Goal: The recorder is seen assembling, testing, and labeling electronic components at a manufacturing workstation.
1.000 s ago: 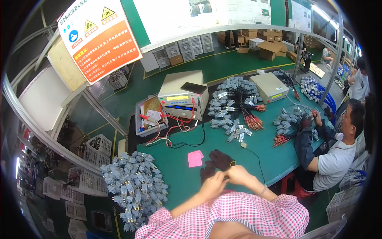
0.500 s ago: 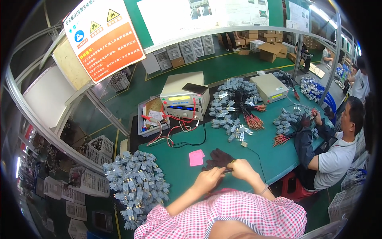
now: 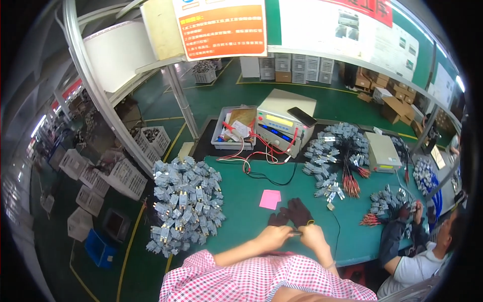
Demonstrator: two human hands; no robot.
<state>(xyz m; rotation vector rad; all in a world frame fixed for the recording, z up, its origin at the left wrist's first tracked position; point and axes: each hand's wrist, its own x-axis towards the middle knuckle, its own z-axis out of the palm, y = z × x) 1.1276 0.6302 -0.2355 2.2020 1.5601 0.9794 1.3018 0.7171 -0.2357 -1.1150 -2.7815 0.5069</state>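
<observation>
My left hand [image 3: 274, 236] and my right hand [image 3: 313, 235] meet near the front edge of the green table. Both are closed, with a short, slim dark item [image 3: 296, 233] between them, too small to name. A bit of yellow shows at the top of my right hand. Just beyond my fingers lie dark brown gloves [image 3: 298, 212], partly covered by my hands. Pink paper notes [image 3: 270, 199] rest on the table past the gloves, toward the left.
A large heap of grey connectors [image 3: 186, 206] stands at left. Farther back are a plastic bin [image 3: 234, 146], stacked test instruments [image 3: 278, 128] with red leads, and a phone [image 3: 302, 117]. More connector bundles [image 3: 337, 156] lie right of them. A co-worker [image 3: 422, 261] sits at right.
The view has swung to the left, so the table and its things appear farther right. My hands stay together in front of me, still closed around the slim item.
</observation>
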